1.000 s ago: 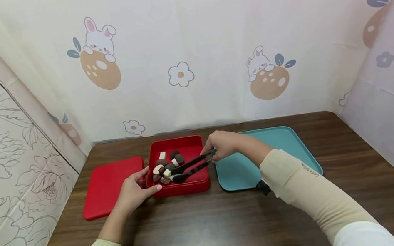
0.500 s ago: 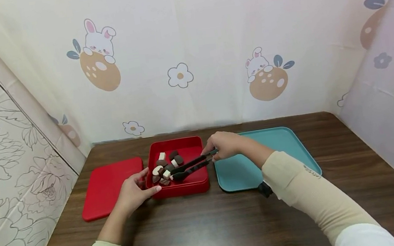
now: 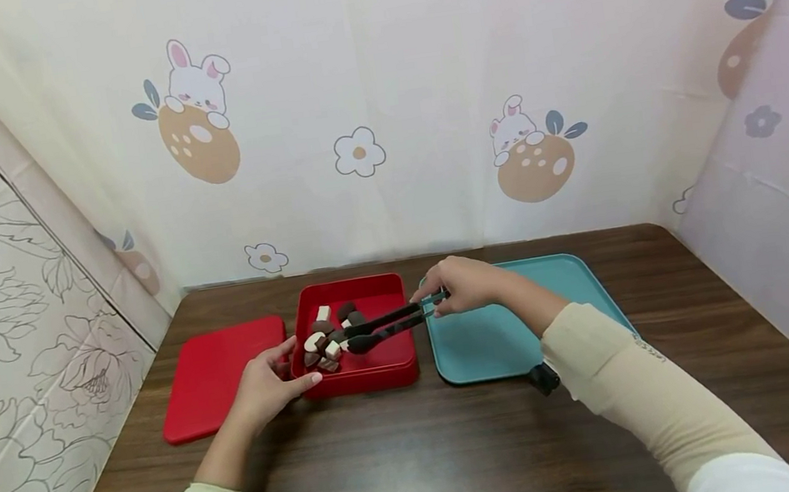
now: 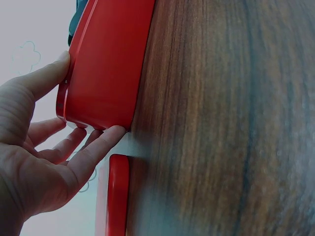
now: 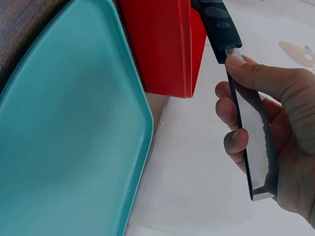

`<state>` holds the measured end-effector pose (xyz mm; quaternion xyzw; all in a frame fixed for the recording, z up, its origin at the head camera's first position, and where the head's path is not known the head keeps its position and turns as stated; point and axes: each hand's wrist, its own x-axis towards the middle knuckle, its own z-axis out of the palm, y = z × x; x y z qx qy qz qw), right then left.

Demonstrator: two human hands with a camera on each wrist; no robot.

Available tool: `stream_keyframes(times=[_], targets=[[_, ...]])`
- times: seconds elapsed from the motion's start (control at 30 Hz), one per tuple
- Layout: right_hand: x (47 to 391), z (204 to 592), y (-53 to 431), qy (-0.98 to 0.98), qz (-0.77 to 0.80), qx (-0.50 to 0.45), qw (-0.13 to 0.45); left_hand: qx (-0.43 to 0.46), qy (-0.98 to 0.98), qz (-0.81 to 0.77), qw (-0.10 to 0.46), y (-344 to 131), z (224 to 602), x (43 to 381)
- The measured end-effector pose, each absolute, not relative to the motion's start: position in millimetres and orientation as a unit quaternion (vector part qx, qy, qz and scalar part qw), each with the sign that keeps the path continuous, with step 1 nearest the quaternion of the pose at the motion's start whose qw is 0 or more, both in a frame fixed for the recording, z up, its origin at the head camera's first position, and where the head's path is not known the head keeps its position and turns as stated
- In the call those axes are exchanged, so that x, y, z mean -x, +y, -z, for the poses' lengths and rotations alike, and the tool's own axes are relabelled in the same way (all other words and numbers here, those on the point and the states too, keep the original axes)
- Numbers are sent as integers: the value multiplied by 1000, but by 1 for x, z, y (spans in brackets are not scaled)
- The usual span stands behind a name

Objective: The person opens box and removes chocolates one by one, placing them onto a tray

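A red box (image 3: 364, 380) stands on the table with several dark brown and white chocolate-like pieces (image 3: 324, 340) gathered in its left part. At the box's front left corner, my left hand (image 3: 270, 385) holds it, thumb on the front rim and fingers against the left side, as the left wrist view (image 4: 54, 162) shows. My right hand (image 3: 468, 282) grips metal tongs with black grips (image 3: 391, 326) by the metal end, over the gap between box and tray. Inside the box, the tongs' black tips are beside the pieces. Whether they pinch one, I cannot tell.
A red lid (image 3: 224, 379) lies flat left of the box. To its right is a teal tray (image 3: 480, 347), partly under my right forearm. The brown wooden table (image 3: 425, 460) extends in front, and a patterned curtain (image 3: 373, 198) hangs behind.
My right hand has shifted right and slightly up, drawing the tongs' tips slightly back from the pieces. My left hand stays at the box's corner.
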<state>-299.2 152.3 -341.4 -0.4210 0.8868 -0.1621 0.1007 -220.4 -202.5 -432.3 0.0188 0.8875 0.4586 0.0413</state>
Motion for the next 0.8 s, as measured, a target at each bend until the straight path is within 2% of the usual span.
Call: stream_keyframes(times=[0.8], targets=[[268, 328, 207, 891, 244, 379, 51, -18, 889, -456, 44, -202, 431, 219]])
